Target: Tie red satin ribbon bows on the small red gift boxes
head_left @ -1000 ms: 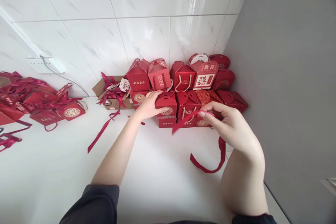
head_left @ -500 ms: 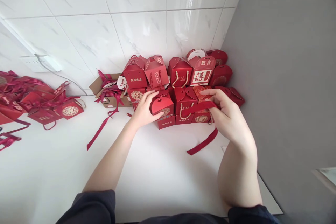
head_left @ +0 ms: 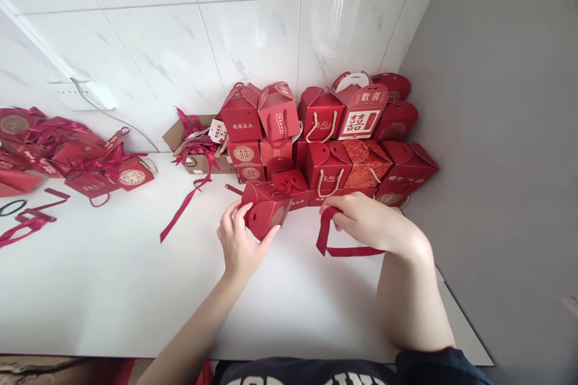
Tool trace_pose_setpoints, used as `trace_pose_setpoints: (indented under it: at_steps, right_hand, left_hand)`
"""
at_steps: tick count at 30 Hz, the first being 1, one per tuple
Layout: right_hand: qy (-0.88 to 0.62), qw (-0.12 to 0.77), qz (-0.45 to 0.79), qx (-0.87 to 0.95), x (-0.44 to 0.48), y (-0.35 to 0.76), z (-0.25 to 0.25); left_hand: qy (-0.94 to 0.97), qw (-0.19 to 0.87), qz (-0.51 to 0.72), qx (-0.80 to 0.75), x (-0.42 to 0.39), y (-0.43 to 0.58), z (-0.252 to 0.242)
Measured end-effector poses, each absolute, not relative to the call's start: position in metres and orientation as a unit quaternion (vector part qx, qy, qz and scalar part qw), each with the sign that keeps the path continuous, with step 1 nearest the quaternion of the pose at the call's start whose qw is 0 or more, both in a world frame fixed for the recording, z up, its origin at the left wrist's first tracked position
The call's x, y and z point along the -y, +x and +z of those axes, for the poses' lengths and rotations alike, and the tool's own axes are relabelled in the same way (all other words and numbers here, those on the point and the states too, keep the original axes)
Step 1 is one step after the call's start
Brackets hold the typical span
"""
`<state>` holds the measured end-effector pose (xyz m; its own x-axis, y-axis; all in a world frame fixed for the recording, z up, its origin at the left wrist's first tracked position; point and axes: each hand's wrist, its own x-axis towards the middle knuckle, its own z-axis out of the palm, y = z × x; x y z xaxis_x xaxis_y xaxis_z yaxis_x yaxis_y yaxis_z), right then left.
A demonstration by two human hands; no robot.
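Observation:
My left hand [head_left: 241,240] is closed around a small red gift box [head_left: 266,207], which it holds tilted in front of the stack. The thumb is at the box's lower right, the other fingers at its left. A dark red ribbon [head_left: 350,251] hangs in a loop from my right hand [head_left: 361,216], pinched between fingers and thumb near the stack's front. Behind both hands stand several red boxes in rows, among them one with gold rope handles [head_left: 329,167] and an orange-red patterned box [head_left: 368,162].
An open cardboard box [head_left: 205,162] holds ribbons and a white tag; one ribbon [head_left: 185,210] trails onto the white table [head_left: 112,289]. More red boxes with ribbons [head_left: 90,162] lie at the left. A tiled wall [head_left: 253,42] stands behind, a grey panel [head_left: 501,132] at right.
My left hand has drawn the red gift box off the stack toward me and tilted it. My right hand has come lower and leftward with the ribbon. The view has shifted slightly.

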<state>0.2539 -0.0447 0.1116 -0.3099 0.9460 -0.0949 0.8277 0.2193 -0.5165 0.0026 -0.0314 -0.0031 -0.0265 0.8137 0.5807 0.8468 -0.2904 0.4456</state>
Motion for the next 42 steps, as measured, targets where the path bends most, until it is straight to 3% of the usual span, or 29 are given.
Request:
trace_pose_setpoints:
  at_steps: [8,15,21,27,32,37,42]
  right_hand:
    - [-0.574,0.088,0.216,0.785,0.040,0.238,0.110]
    - [-0.567,0.073,0.209,0.794,0.043,0.237,0.112]
    - [-0.553,0.066,0.226,0.799,0.041,0.242,0.109]
    - [-0.479,0.126,0.247,0.833,0.034,0.217,0.090]
    - [-0.410,0.094,0.228,0.878,0.035,0.186,0.060]
    - [-0.476,0.061,0.107,0.871,0.049,0.178,0.043]
    - [-0.581,0.096,0.057,0.806,0.060,0.191,0.036]
  left_hand:
    - [-0.698,-0.033,-0.376,0.608,0.051,0.003,-0.010]
    - [-0.693,-0.156,-0.315,0.629,0.043,0.005,-0.021]
    - [-0.732,-0.026,-0.221,0.644,0.055,-0.004,0.012]
    - [-0.735,-0.097,-0.207,0.639,0.044,-0.008,0.008]
    - [-0.725,-0.102,-0.247,0.635,0.034,-0.014,0.008]
    - [-0.734,-0.107,-0.330,0.584,0.027,-0.019,0.008]
    - [-0.786,-0.069,-0.276,0.548,0.026,-0.021,0.009]
